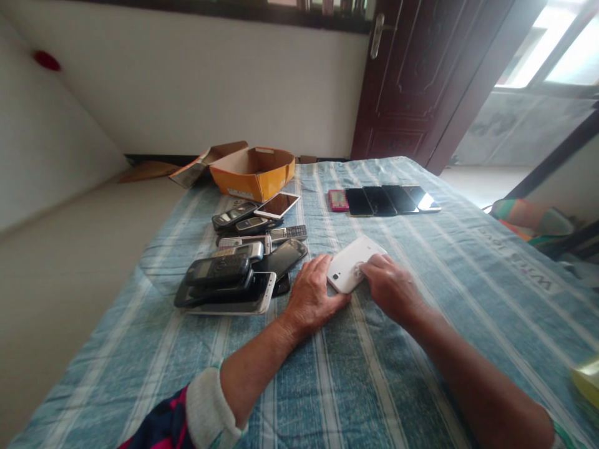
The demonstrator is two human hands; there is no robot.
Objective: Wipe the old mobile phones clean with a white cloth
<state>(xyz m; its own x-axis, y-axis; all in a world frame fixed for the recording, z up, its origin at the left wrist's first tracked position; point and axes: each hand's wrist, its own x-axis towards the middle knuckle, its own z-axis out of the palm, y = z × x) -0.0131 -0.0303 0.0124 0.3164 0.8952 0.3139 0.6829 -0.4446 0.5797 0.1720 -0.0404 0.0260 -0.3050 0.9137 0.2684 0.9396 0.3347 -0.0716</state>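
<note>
A white smartphone [349,265] lies back side up on the striped cloth, its camera lens toward the near left corner. My left hand [311,296] is closed along its left edge, with the thumb at the near corner. On the phone's back sits a small round pale piece [359,269], which looks like a ring holder. The bent fingers of my right hand [390,284] pinch at this piece and partly hide it. Just left of my left hand is a heap of old phones, among them a black phone [218,269] and a white-framed smartphone [267,293].
An open orange cardboard box [257,181] stands at the far left of the table. Several dark smartphones [379,201] lie in an overlapping row at the back, beside a small pink-red device [338,200]. A yellow object [587,380] shows at the right edge. Behind is a brown door [407,75].
</note>
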